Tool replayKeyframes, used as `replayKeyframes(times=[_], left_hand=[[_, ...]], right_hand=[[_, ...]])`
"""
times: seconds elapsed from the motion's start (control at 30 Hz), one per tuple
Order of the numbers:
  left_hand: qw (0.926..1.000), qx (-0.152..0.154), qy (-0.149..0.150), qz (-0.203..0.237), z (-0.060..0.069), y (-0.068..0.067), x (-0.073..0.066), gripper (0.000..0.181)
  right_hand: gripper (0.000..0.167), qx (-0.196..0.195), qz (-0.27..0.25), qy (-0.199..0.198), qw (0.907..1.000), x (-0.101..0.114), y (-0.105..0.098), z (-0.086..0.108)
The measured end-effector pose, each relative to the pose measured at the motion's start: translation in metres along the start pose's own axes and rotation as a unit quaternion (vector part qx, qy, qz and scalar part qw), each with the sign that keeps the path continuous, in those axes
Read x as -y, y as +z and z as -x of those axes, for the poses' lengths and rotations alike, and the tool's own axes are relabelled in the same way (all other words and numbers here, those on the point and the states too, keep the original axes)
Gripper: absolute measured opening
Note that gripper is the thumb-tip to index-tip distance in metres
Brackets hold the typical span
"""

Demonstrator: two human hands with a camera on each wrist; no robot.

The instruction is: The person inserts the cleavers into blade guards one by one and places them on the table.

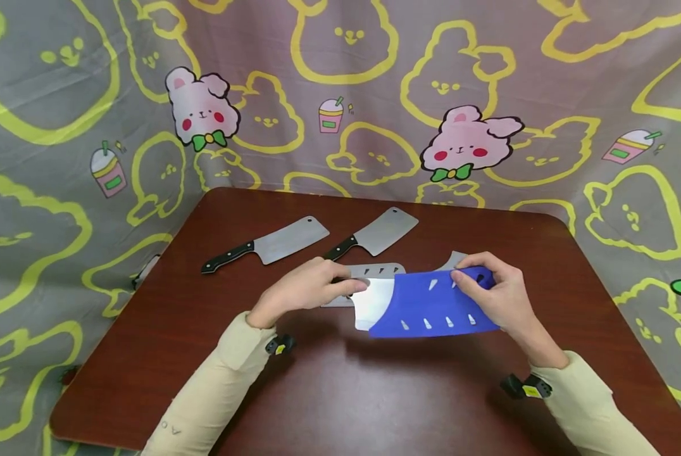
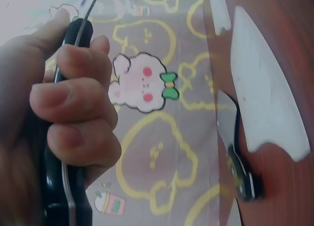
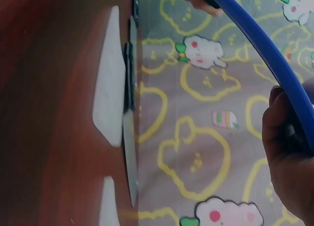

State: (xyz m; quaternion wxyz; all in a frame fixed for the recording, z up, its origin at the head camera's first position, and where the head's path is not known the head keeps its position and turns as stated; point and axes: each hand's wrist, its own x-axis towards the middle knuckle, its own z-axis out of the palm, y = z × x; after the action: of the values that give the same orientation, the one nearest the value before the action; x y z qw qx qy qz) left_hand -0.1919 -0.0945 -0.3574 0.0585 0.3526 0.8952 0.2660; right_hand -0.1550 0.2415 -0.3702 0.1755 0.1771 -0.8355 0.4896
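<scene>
My left hand (image 1: 303, 285) grips the black handle (image 2: 68, 187) of a cleaver, its fingers curled round it in the left wrist view. Bare metal of the blade (image 1: 373, 305) shows next to that hand. A blue slotted blade sheath (image 1: 426, 307) covers the rest of the blade, held up above the table. At the sheath's far end my right hand (image 1: 502, 297) pinches it, thumb on the near face. Behind the left hand lies a pale grey slotted sheath (image 1: 383, 270), partly hidden. Another grey piece (image 1: 452, 259) with a curved edge pokes out behind the blue sheath.
Two more cleavers lie flat toward the back of the brown table (image 1: 164, 354): one at the left (image 1: 292, 240), one nearer the middle (image 1: 388, 231), its handle partly behind my left hand. A patterned curtain (image 1: 369, 171) hangs close behind the table and along its sides.
</scene>
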Motion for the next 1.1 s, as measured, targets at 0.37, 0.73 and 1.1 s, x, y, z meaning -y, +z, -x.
replayKeyframes(times=[0.37, 0.73, 1.1], left_hand=[[0.9998, -0.002, 0.001, -0.021, -0.011, 0.007, -0.008, 0.045], [0.9976, 0.065, 0.006, 0.023, -0.009, 0.009, -0.002, 0.033], [0.9927, 0.12, -0.004, 0.005, -0.006, 0.015, 0.009, 0.028]], right_hand=[[0.017, -0.012, -0.045, 0.061, 0.9971, -0.004, 0.024, 0.009], [0.022, 0.191, 0.073, 0.046, 0.9777, -0.015, -0.011, 0.001], [0.013, 0.215, 0.093, 0.04, 0.9713, -0.04, -0.034, 0.0]])
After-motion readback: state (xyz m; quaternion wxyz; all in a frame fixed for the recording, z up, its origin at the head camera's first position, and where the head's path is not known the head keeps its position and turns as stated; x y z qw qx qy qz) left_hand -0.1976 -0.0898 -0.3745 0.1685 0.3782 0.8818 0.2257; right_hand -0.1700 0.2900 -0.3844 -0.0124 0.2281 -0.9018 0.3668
